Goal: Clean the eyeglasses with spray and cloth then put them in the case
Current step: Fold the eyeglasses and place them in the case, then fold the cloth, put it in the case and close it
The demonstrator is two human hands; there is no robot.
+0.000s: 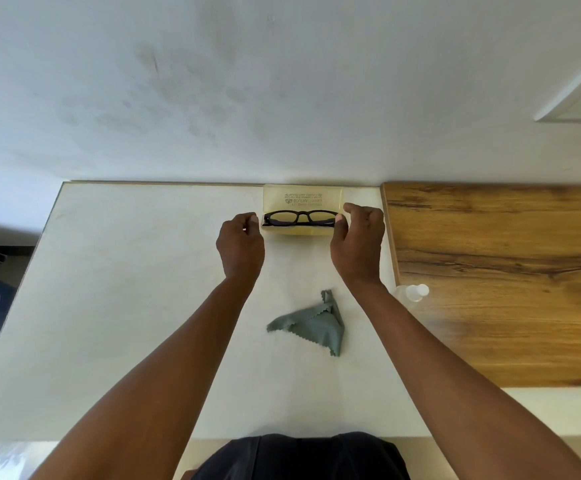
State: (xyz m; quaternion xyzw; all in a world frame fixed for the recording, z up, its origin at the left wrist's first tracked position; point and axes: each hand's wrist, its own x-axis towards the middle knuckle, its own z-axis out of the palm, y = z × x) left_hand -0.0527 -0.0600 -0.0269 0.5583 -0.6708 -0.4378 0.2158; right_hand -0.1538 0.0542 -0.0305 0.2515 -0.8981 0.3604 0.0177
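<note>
Translucent yellowish plastic case (302,199); glossy black frames (302,217), probably plastic; matt grey cloth (313,325); grained wood board (500,282).

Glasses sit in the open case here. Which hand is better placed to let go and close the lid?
Left, probably. The left hand is beside the eyeglasses, seemingly off them, while the right hand pinches the frame's end over the case.

Looks like a room in a home: a plain white counter (126,306) pushed against a scuffed white wall (212,81), with a wood-grain board (507,271) lying just right of it.
</note>
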